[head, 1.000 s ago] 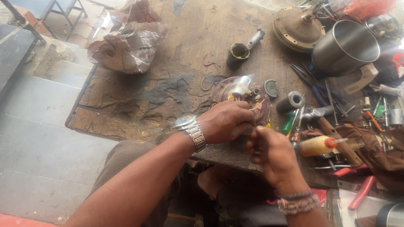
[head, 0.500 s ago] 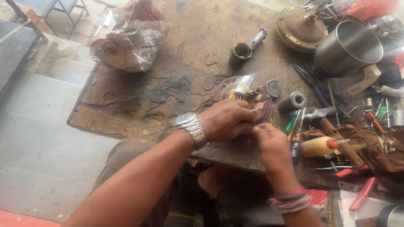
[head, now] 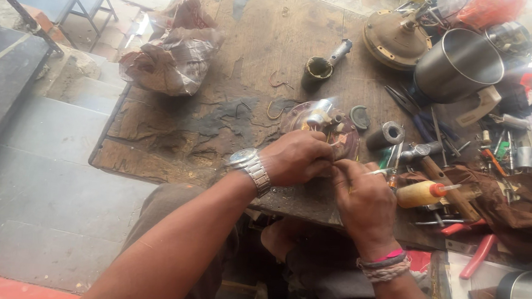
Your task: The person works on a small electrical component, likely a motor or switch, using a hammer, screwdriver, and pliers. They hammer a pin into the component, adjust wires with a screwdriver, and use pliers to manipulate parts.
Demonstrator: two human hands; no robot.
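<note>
Gripping a round metal part [head: 329, 126] near the counter [head: 217, 119] edge, the left hand [head: 294, 158] clenches it; the right hand [head: 364, 200] pinches perhaps a thin tool.

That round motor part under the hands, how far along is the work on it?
Done: the round motor part lies opened on the bench. In hand: left hand steadies it, right hand works its edge. Left: the brass cover sits apart, unfitted.
</note>
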